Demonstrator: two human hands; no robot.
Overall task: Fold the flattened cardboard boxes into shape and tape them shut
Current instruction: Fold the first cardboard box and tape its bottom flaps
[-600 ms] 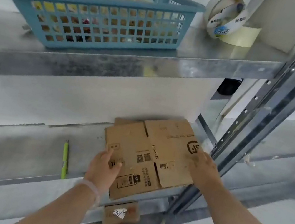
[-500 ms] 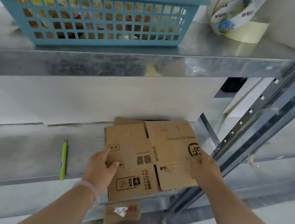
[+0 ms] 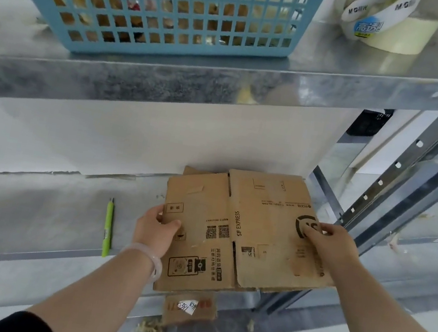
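Cardboard scrap [image 3: 189, 307] with a handwritten white sticker lies below the shelf edge. Left hand [image 3: 154, 230] grips the flattened cardboard box [image 3: 259, 230] at its left edge, thumb on top. Right hand [image 3: 332, 245] pinches the right edge, thumb over a round black logo. The box lies flat on the metal shelf [image 3: 30, 209], front edge overhanging, between both hands. Print reads "SF EXPRESS", plus QR codes. Green pen [image 3: 108, 227] sits left of it, apart. Upper shelf: blue basket [image 3: 165, 12], tape rolls [image 3: 381, 22] marked "M&G".
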